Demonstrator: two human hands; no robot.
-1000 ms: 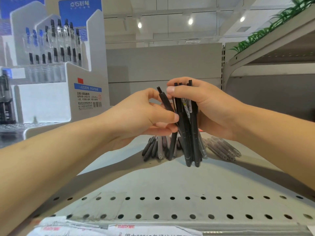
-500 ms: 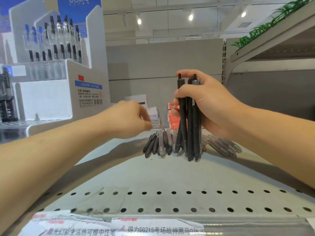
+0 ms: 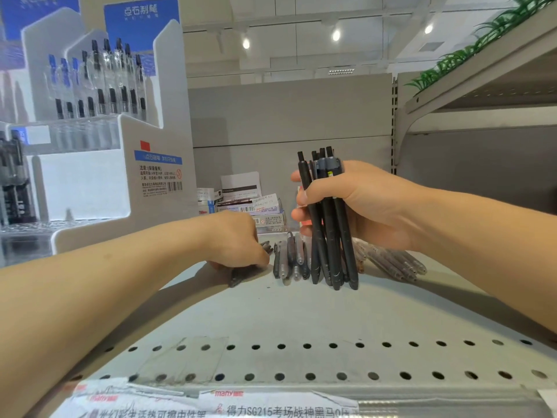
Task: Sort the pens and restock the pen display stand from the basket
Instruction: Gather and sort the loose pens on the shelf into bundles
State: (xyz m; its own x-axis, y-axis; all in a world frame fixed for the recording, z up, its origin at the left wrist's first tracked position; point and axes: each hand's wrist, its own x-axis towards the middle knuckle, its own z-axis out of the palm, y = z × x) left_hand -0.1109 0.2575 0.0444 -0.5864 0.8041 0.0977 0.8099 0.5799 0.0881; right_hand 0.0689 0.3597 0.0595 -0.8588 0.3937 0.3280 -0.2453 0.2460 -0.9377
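Observation:
My right hand (image 3: 355, 203) grips an upright bundle of black pens (image 3: 330, 242), tips just above the grey shelf (image 3: 301, 312). My left hand (image 3: 238, 242) is down on the shelf at the left end of a row of loose dark and grey pens (image 3: 289, 260), its fingers curled over a dark pen (image 3: 244, 274) lying there. A second group of translucent pens (image 3: 394, 263) lies to the right, behind my right hand. The white pen display stand (image 3: 99, 176) rises at the left, with pens standing in its upper tiers.
Small boxes and labelled packets (image 3: 250, 206) are stacked at the back of the shelf against the grey panel. A perforated strip (image 3: 301, 360) and price labels (image 3: 211, 405) run along the front edge. Another shelf (image 3: 482, 95) with green plants sits upper right.
My left hand left the bundle and dropped down-left to the loose pens on the shelf. My right hand kept the bundle upright and shifted slightly right.

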